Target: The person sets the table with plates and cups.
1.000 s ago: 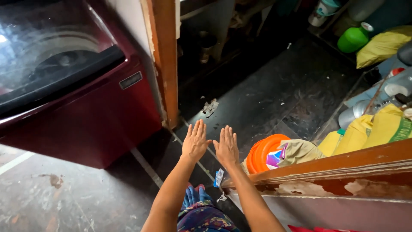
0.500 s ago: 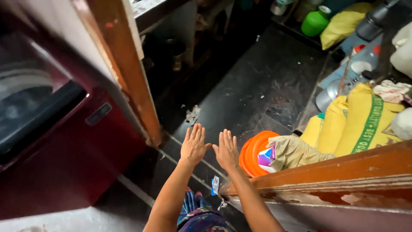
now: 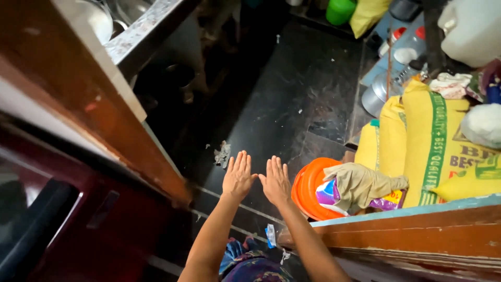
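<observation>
Head view: both arms extend forward over a dark stone floor (image 3: 308, 68). The left hand (image 3: 238, 176) and the right hand (image 3: 275, 181) are held flat, backs toward the camera, fingers straight and close together. The two thumbs meet or nearly meet between the hands; contact cannot be confirmed. Neither hand holds or grips anything — both are spread open in the air above the floor.

Nearest item: an orange plastic lid (image 3: 308, 188), round, with a raised rim, standing tilted on its edge just beside the right hand, on that hand's outer side. Its right part is covered by a crumpled beige cloth (image 3: 360, 183) and a colourful plastic packet (image 3: 330, 192).

Behind these stand yellow sacks (image 3: 417, 136) with green stripes, and further back a steel pot (image 3: 373, 96), a green container (image 3: 339, 9) and a white jug (image 3: 472, 28).

A scrap of crumpled paper (image 3: 223, 154) lies on the floor ahead of the left hand, apart from it. A small blue-and-white wrapper (image 3: 270, 235) lies below the right forearm.

At left — a brown wooden door frame (image 3: 88, 115) and a dark red appliance (image 3: 104, 230). A wooden ledge (image 3: 407, 235) runs along the lower right
</observation>
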